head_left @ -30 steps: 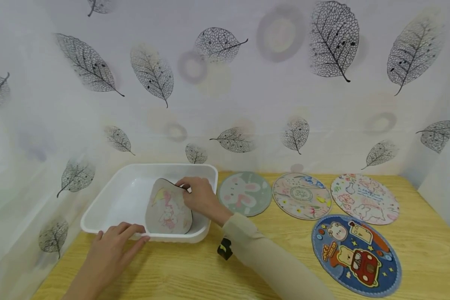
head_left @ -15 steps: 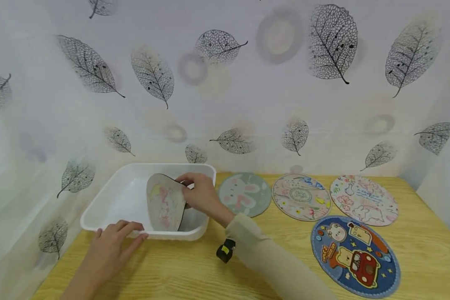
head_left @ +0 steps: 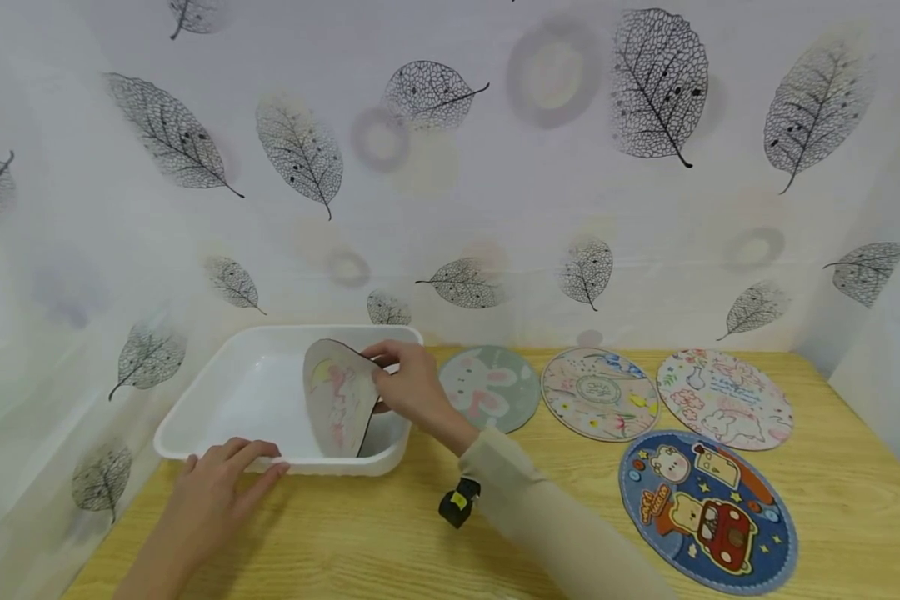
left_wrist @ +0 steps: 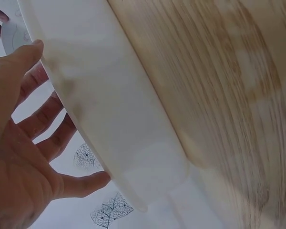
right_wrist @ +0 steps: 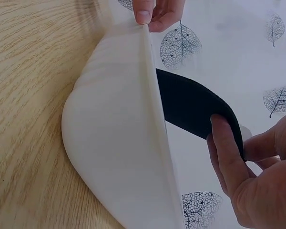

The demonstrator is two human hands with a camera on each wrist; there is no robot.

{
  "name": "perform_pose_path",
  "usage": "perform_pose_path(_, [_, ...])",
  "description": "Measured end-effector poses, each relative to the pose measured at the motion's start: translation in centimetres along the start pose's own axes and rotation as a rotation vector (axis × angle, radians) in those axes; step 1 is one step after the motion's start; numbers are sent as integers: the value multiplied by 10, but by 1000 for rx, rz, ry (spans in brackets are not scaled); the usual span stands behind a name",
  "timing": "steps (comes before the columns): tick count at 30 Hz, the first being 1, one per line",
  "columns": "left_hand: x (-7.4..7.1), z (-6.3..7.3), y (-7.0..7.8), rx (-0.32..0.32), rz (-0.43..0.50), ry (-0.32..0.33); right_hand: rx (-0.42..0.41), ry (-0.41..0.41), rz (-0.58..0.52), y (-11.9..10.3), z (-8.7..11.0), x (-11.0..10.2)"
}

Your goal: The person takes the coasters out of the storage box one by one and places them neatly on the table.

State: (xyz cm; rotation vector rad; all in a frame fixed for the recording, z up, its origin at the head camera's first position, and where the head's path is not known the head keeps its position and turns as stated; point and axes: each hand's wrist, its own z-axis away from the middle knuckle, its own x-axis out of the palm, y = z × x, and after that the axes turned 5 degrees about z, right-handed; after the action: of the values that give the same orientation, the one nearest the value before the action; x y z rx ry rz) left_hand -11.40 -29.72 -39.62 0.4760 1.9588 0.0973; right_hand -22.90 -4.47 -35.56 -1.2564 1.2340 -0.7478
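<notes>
My right hand (head_left: 412,383) pinches the edge of a pale round mat (head_left: 337,396) with a pink and yellow cartoon print. The mat is bent and stands tilted inside the white plastic basin (head_left: 232,400); its lower edge is hidden behind the front rim. In the right wrist view, the mat's black backing (right_wrist: 188,100) shows, with fingers against it and the thumb on the other side. My left hand (head_left: 221,492) holds the basin's near rim, thumb outside and fingers over the edge, as the left wrist view of the hand (left_wrist: 24,138) also shows.
Right of the basin lie a green rabbit mat (head_left: 495,392), a floral mat (head_left: 600,392) and a pink rabbit mat (head_left: 723,400). Nearer is a blue mat with a red car (head_left: 708,512). A leaf-printed curtain (head_left: 450,192) hangs behind the wooden table (head_left: 375,533).
My right hand has drawn the mat's edge slightly up and to the right. The mat stands steeper and more bent than before. My left hand has stayed on the rim.
</notes>
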Motion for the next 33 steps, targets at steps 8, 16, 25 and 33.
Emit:
perform_pose_path(8, [-2, -2, 0, -12, 8, -8, 20, 47, -25, -7, 2, -4])
perform_pose_path(16, [-3, -2, -4, -23, 38, -21, -12, 69, -45, -11, 3, -7])
perform_pose_path(25, [-2, -4, -7, -44, 39, -29, -57, 82, -102, -18, 9, -15])
perform_pose_path(33, [-2, -7, -7, -51, 38, -35, -59, 94, -112, -21, 13, -23])
